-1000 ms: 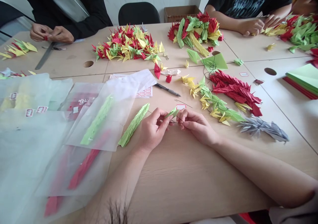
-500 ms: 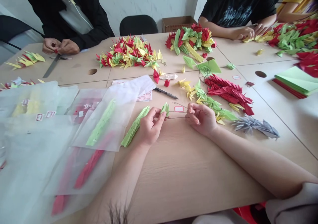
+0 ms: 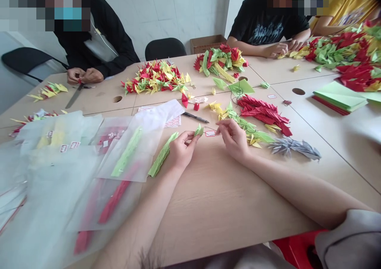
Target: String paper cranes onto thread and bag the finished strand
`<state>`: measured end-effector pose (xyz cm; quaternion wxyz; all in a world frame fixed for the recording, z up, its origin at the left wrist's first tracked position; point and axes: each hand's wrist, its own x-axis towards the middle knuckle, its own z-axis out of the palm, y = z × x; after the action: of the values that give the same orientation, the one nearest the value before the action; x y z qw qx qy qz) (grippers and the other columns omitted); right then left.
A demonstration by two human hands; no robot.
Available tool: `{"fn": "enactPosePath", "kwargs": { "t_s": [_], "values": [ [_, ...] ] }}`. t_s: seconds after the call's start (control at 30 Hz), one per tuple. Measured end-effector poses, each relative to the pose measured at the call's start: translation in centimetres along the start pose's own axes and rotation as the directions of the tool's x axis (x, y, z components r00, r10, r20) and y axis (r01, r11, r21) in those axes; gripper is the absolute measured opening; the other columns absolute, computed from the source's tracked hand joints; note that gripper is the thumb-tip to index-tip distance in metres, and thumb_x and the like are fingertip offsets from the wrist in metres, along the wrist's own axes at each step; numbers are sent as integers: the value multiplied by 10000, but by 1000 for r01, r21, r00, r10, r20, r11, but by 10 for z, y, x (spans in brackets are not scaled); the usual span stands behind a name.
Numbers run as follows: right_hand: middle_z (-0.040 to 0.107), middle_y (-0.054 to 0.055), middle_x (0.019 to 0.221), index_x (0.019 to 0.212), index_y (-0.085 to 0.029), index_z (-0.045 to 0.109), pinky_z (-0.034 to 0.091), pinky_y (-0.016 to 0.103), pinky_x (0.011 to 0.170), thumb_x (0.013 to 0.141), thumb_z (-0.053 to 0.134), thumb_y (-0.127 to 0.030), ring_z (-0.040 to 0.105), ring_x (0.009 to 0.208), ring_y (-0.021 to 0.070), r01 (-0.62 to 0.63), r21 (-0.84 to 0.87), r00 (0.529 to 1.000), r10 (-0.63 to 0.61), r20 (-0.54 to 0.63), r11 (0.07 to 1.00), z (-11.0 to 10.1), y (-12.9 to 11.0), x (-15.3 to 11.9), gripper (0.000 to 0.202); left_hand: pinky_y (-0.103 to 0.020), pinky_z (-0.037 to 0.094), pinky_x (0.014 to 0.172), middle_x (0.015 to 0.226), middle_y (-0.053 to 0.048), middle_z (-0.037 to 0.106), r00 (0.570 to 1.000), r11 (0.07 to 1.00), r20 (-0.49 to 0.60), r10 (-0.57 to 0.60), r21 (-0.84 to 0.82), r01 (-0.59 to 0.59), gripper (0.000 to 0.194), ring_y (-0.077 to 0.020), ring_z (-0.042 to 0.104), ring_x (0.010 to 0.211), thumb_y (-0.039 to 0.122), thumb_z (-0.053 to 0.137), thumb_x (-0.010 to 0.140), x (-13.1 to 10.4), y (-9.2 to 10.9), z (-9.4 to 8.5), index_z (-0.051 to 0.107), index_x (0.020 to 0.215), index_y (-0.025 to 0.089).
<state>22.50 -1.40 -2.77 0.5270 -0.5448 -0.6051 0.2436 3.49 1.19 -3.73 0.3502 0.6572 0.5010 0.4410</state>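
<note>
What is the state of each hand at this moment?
Left hand: closed, fingers pinching a green folded paper.
Right hand: fingers curled together near the small red-edged label; whether it grips anything cannot be told.

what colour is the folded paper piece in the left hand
Light green, in the left hand; the head view shows it.

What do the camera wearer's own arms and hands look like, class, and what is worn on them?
Both the left hand and the right hand are ungloved, with no watch or bracelet visible. The forearms are bare; a loose, creased grey sleeve shows by the right elbow. No sleeve shows on the left arm.
</note>
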Motion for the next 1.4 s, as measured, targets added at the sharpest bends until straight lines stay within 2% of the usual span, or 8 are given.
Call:
{"fn": "enactPosePath", "kwargs": {
  "t_s": [0.07, 0.23, 0.5, 0.7, 0.93, 1.1, 1.23, 1.4],
  "values": [
    [610, 11, 766, 1004, -205, 598, 453, 260, 615, 978, 478, -344, 553, 633, 131, -14, 21, 999, 13, 44, 1000, 2, 2, 0, 185, -239, 548, 681, 897, -49, 774, 997, 1000, 73, 24, -17, -23, 225, -177, 726, 803, 389, 680, 845, 1, 1, 1, 732, 936, 190],
    [601, 44, 862, 914, -208, 646, 443, 275, 615, 939, 549, -284, 529, 700, 144, 183, -42, 979, -178, 104, 982, 6, 0, -1, 125, -281, 577, 771, 975, -58, 769, 982, 995, 169, 87, -54, -79, 240, -196, 731, 877, 384, 648, 872, 3, 0, -2, 729, 1003, 200],
    [581, 56, 867, 836, -188, 633, 465, 298, 713, 952, 533, -229, 565, 797, 155, 283, 37, 936, -284, 210, 959, 2, -10, -6, 158, -276, 566, 782, 1009, -71, 756, 963, 989, 241, 121, -117, -95, 203, -193, 718, 899, 307, 607, 900, 1, -3, -8, 721, 1022, 191],
    [544, 16, 822, 856, -209, 528, 444, 263, 594, 826, 679, -160, 505, 681, 130, 359, 11, 926, -357, 123, 933, 7, -4, -7, 161, -269, 558, 793, 991, -63, 757, 954, 983, 285, 93, -179, -43, 180, -193, 718, 908, 217, 610, 872, 1, -7, -8, 726, 1005, 183],
    [585, 50, 945, 954, -224, 638, 502, 259, 651, 861, 658, -170, 574, 771, 140, 429, -61, 889, -409, 205, 901, 8, 1, -9, 109, -267, 555, 766, 971, -71, 761, 933, 968, 358, 47, -247, 46, 192, -202, 720, 884, 213, 621, 858, 2, -6, -8, 722, 1010, 154],
    [614, 42, 912, 904, -201, 680, 491, 255, 671, 861, 671, -200, 577, 734, 130, 301, -80, 934, -277, 226, 950, 9, 1, -7, 44, -256, 548, 755, 962, -72, 750, 927, 981, 371, 55, -194, 19, 156, -196, 709, 877, 199, 627, 850, 2, -1, -9, 702, 975, 144],
    [638, 26, 787, 827, -177, 690, 449, 238, 612, 860, 682, -240, 559, 671, 126, 117, -28, 970, -108, 220, 993, 8, -1, -3, 72, -250, 543, 748, 1059, -78, 720, 929, 986, 361, 87, -164, -29, 247, -185, 687, 930, 223, 539, 922, -2, 4, -12, 624, 1149, 176],
    [638, 28, 781, 803, -163, 689, 418, 242, 617, 901, 615, -256, 549, 680, 131, 45, 32, 929, -54, 367, 998, 7, -2, -4, 154, -227, 524, 694, 1097, -81, 670, 951, 986, 276, 138, -133, -104, 241, -182, 634, 962, 288, 531, 942, -4, 7, -14, 651, 1128, 192]
  ]
}}
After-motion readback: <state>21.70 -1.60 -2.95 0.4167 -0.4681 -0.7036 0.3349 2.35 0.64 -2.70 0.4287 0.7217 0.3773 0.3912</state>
